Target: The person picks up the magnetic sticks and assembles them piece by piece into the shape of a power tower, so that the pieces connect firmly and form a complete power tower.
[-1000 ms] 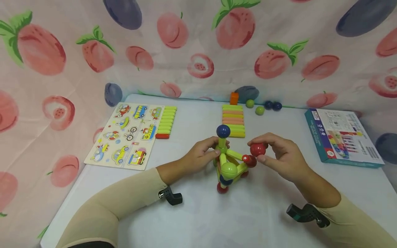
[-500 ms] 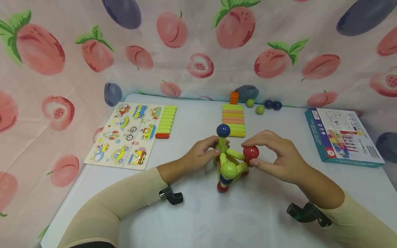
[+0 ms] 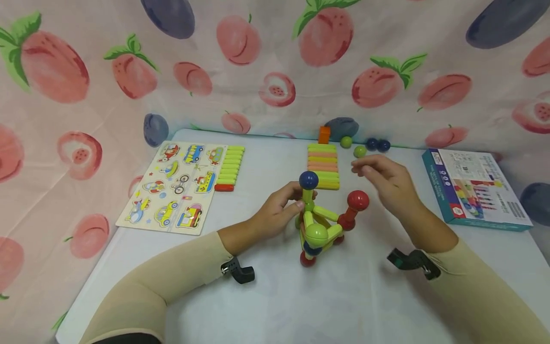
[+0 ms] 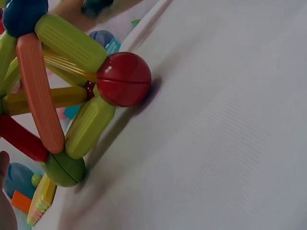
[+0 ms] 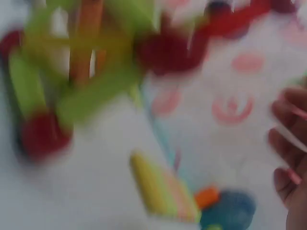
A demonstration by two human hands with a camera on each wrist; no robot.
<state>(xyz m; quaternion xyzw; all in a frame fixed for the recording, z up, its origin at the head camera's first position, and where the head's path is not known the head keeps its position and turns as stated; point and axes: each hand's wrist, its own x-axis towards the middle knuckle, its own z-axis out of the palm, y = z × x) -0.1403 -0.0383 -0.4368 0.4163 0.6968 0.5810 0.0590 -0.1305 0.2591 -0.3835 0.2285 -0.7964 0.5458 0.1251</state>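
Note:
A ball-and-stick construction (image 3: 317, 235) of mostly green rods and coloured balls stands on the white table. My left hand (image 3: 275, 215) grips its left side, thumb beside a green ball, other fingers partly hidden behind. A blue ball (image 3: 308, 180) tops an upright green rod there. From a lower red ball on the right side, a short red rod (image 3: 352, 214) slants up to another red ball (image 3: 358, 200). My right hand (image 3: 393, 186) hovers apart from it, to the upper right, fingers loosely bent and holding nothing. The right wrist view is blurred, with relaxed fingers (image 5: 288, 143) at its edge.
Behind the construction lies a row of coloured rods (image 3: 323, 167), with an orange block (image 3: 324, 134), green balls (image 3: 360, 151) and dark blue balls (image 3: 378, 145) farther back. A picture puzzle board (image 3: 172, 188) and green rods (image 3: 232, 165) lie left. A box (image 3: 477, 188) lies right.
My right hand brought the red ball onto the construction's right side, let go of it, and moved up and away. The ball now sits at the red rod's raised end. My left hand stayed put.

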